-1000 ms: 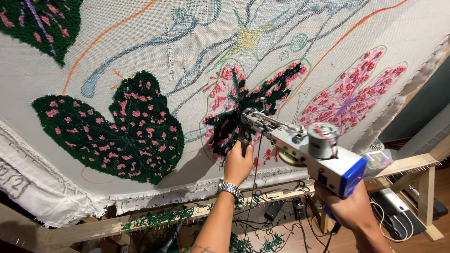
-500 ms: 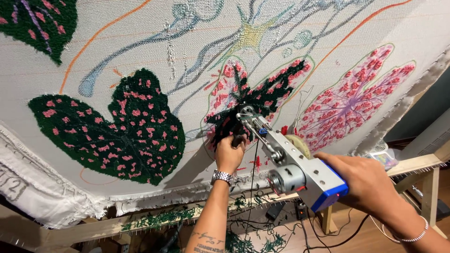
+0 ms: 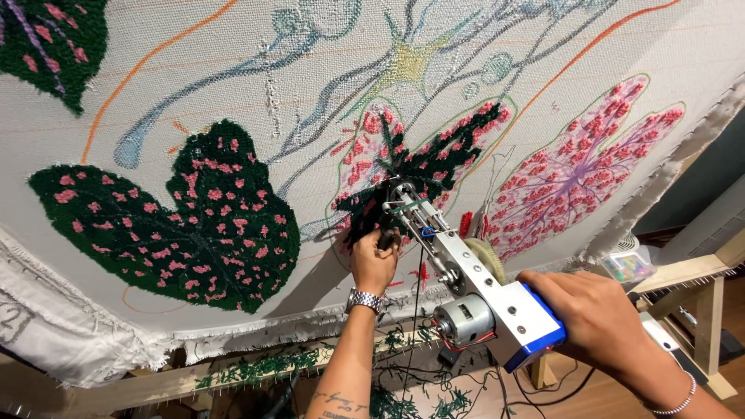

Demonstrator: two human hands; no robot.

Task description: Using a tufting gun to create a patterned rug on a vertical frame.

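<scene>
Fingers [image 3: 382, 242] of the left hand [image 3: 374, 264] are curled tight around the front grip of the silver-and-blue metal tufting gun [image 3: 466, 291], just below centre of the frame, with no gap showing between them. Those of the right hand [image 3: 601, 322], at lower right, wrap over the gun's blue rear block, closed onto it; the fingertips themselves are hidden behind the body.

The gun runs diagonally from lower right up to centre, its needle end pressed into the stretched white backing cloth [image 3: 233, 93] at the edge of a dark green yarn patch inside the pink-outlined leaf shape [image 3: 419, 159]. With its bare motor and metal frame it looks rigid and fairly heavy, probably nose-light, so a hold at both ends, front grip and rear block, seems the sound way to steady it. The cloth is taut yet yielding, and the tufted pile soft.

A large dark green tufted leaf with pink spots [image 3: 194, 221] lies at left, a pink and purple tufted leaf [image 3: 582, 167] at right. A wooden frame rail [image 3: 683, 271] shows at lower right.
</scene>
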